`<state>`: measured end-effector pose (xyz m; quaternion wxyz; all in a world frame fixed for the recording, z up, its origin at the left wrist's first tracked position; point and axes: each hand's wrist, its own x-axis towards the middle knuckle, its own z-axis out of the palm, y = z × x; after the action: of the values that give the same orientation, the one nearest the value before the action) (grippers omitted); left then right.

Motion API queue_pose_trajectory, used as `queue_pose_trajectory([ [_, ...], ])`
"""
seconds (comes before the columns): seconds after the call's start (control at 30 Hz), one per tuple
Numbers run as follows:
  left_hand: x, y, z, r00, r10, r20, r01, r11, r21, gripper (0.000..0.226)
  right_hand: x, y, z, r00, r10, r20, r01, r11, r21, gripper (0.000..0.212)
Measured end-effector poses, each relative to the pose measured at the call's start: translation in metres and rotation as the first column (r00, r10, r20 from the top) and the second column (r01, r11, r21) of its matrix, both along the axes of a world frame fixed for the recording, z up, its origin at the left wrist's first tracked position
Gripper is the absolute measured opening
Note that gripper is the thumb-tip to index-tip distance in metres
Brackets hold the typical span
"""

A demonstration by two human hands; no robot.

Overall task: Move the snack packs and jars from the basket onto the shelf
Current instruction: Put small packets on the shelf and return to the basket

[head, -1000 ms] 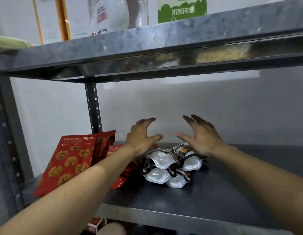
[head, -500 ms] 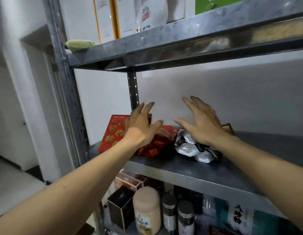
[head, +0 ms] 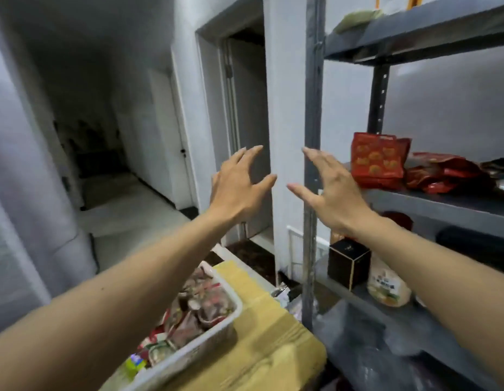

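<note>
1. Low on the left, a white plastic basket point(head: 200, 347) sits on a yellowish cardboard box point(head: 273, 342). Snack packs point(head: 208, 306) are jumbled inside it. The blur makes it hard to say whether any jars lie among them.
2. Above the basket, the left hand point(head: 239, 187) hangs in the air, fingers spread wide and slightly hooked, holding nothing.
3. Just beside it, the right hand point(head: 330, 190) mirrors that pose, spread and empty, in front of the grey shelf upright point(head: 311, 108).
4. Further right, on the middle shelf point(head: 442, 204), a red snack pack point(head: 377, 162) printed with golden-brown pieces stands propped up. More red packs point(head: 442, 173) lie flat beside it.
5. Both hands are empty and off the shelf while the basket holds stock, so this looks like the gap between loads. The next move probably calls for lowering both hands left to the basket. They then need to close round a pack or two and lift them clear of its wall.
</note>
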<state>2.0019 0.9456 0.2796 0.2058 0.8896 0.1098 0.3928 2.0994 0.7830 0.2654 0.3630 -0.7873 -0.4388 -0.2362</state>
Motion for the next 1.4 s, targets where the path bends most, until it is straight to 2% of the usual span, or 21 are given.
queue_pose_trajectory([
  [0.23, -0.118, 0.102, -0.047, 0.976, 0.208, -0.06, -0.213, 0.972, -0.104, 0.062, -0.09, 0.129, -0.047, 0.959, 0.235, -0.16, -0.248, 0.966, -0.07, 0.073],
  [0.43, -0.149, 0.161, -0.083, 0.934, 0.32, -0.159, -0.346, 0.922, -0.176, 0.061, -0.098, 0.211, -0.079, 0.903, 0.333, -0.271, -0.374, 0.92, -0.114, 0.073],
  [0.63, -0.122, 0.208, -0.114, 0.907, 0.34, -0.249, -0.397, 0.888, -0.232, 0.059, -0.057, 0.272, -0.124, 0.862, 0.279, -0.423, -0.382, 0.906, -0.182, 0.067],
  [0.73, -0.096, 0.228, -0.148, 0.896, 0.308, -0.319, -0.411, 0.847, -0.337, 0.058, -0.029, 0.297, -0.16, 0.824, 0.192, -0.534, -0.4, 0.864, -0.306, 0.063],
  [0.8, -0.082, 0.238, -0.176, 0.887, 0.284, -0.364, -0.43, 0.795, -0.428, 0.052, -0.015, 0.309, -0.188, 0.806, 0.072, -0.587, -0.387, 0.815, -0.431, 0.071],
  [0.9, -0.062, 0.252, -0.221, 0.859, 0.228, -0.458, -0.486, 0.643, -0.592, 0.026, -0.002, 0.321, -0.229, 0.755, -0.084, -0.65, -0.385, 0.746, -0.543, 0.072],
  [1.0, -0.041, 0.271, -0.267, 0.831, 0.193, -0.522, -0.547, 0.458, -0.701, 0.013, 0.001, 0.33, -0.263, 0.715, -0.18, -0.676, -0.38, 0.711, -0.592, 0.048],
  [1.07, -0.028, 0.283, -0.297, 0.821, 0.142, -0.552, -0.564, 0.343, -0.751, 0.016, 0.0, 0.335, -0.283, 0.678, -0.226, -0.699, -0.389, 0.697, -0.602, 0.026],
  [1.1, -0.023, 0.287, -0.31, 0.821, 0.115, -0.56, -0.566, 0.3, -0.768, 0.019, 0.0, 0.335, -0.292, 0.664, -0.239, -0.709, -0.398, 0.69, -0.605, 0.025],
  [1.27, 0.001, 0.301, -0.358, 0.838, 0.027, -0.546, -0.541, 0.183, -0.821, 0.028, 0.006, 0.339, -0.325, 0.56, -0.249, -0.79, -0.448, 0.711, -0.542, 0.046],
  [1.33, 0.011, 0.304, -0.367, 0.852, 0.036, -0.523, -0.522, 0.143, -0.841, 0.032, 0.011, 0.341, -0.335, 0.501, -0.27, -0.822, -0.436, 0.742, -0.509, 0.053],
  [1.4, 0.018, 0.305, -0.374, 0.854, 0.06, -0.517, -0.52, 0.1, -0.848, 0.044, 0.016, 0.341, -0.347, 0.474, -0.287, -0.833, -0.414, 0.762, -0.498, 0.064],
])
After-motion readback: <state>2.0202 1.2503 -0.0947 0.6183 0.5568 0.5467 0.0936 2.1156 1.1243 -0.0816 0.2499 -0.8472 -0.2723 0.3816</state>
